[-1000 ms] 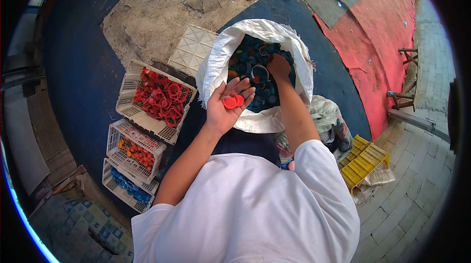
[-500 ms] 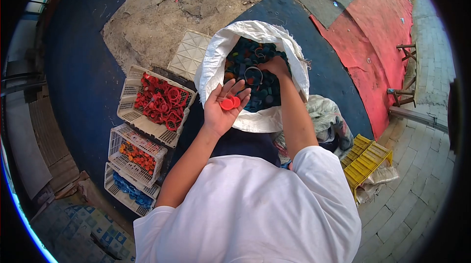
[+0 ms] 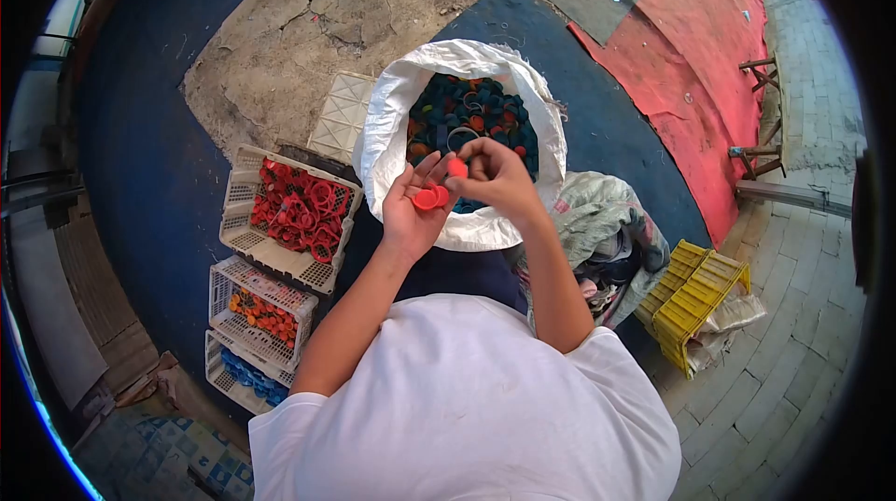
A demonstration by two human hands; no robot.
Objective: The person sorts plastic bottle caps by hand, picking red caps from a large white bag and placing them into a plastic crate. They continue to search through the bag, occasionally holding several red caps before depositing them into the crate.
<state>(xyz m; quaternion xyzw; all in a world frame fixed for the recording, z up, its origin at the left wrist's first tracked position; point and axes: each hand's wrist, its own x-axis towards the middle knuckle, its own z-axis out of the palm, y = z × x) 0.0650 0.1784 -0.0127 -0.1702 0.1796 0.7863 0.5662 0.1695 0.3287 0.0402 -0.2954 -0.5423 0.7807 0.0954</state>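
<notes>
My left hand (image 3: 411,220) is palm up over the near rim of a white woven sack (image 3: 386,118), with a few red bottle caps (image 3: 430,197) cupped in it. Just to its right, my right hand (image 3: 501,180) pinches one red bottle cap (image 3: 456,168) between thumb and fingers. The sack's mouth is rolled open. Inside lie many bottle caps (image 3: 479,107), mostly dark green and blue, with some orange and red ones and a pale ring (image 3: 459,135) among them.
Left of the sack stand a crate of red caps and rings (image 3: 301,211), a crate of orange caps (image 3: 264,313) and a crate of blue pieces (image 3: 250,378). A white crate (image 3: 342,116) is behind. On the right are a crumpled sack (image 3: 611,230) and a yellow crate (image 3: 686,300).
My right hand has come up out of the sack toward my left palm and now holds a red bottle cap. The left hand stays under its caps, and the view has shifted slightly.
</notes>
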